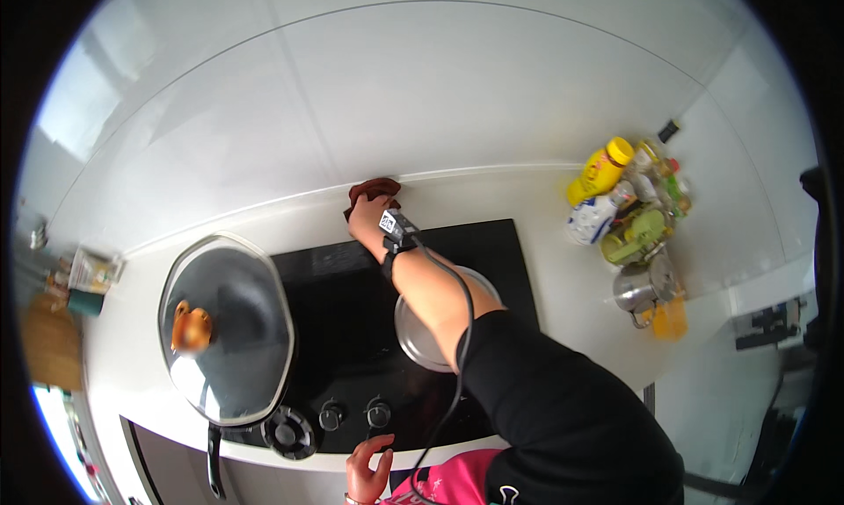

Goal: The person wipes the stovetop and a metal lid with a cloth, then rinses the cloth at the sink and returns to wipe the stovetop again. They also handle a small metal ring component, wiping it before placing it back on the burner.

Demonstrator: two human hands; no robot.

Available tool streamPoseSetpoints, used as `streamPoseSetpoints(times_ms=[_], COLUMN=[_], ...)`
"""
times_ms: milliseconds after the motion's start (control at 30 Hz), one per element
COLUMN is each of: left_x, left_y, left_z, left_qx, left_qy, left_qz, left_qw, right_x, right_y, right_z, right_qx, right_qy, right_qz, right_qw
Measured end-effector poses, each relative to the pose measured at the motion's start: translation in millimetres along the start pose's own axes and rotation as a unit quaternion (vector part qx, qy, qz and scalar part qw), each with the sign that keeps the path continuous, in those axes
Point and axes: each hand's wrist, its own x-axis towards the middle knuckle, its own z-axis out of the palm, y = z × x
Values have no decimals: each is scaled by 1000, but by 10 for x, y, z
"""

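My right hand (pixel 370 220) is closed on a dark red cloth (pixel 374 190), which it presses on the pale counter strip behind the hob, close to the wall. On the right wrist sits a strapped device (pixel 398 231) with a black cable. The right forearm reaches across the black glass hob (pixel 343 333) and partly hides a round steel lid or plate (pixel 422 340). Near the hob's front edge, my left hand (pixel 369 469) holds nothing, thumb and fingers apart, below a control knob (pixel 378 413).
A lidded pan (pixel 227 373) with a handle (pixel 214 462) sticking forward covers the hob's left side. A burner part (pixel 289 434) lies beside it. At right stand a yellow bottle (pixel 600 172), a blue-white bottle (pixel 593 218), a green container (pixel 636 235) and a steel pot (pixel 643 284).
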Motion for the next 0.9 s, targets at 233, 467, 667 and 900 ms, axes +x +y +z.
streamPoseSetpoints(times_ms=[233, 467, 667, 900], left_x=[-418, -499, -377, -402], left_y=[-166, -255, -188, -127], left_z=[-141, -119, -186, -203], left_qx=[38, 31, 40, 25], left_qy=[63, 83, 59, 31], left_qz=[-42, -67, -23, -3], left_qw=[996, 994, 997, 999], right_x=[-226, 120, 773, 365], right_y=[-442, 21, 1802, 3316], right_z=[208, 868, -732, -1802], right_qx=[-141, -201, -188, -261], right_qy=[-35, -102, 6, 100], right_qz=[-447, -608, -607, -242], right_qw=[883, 761, 772, 929])
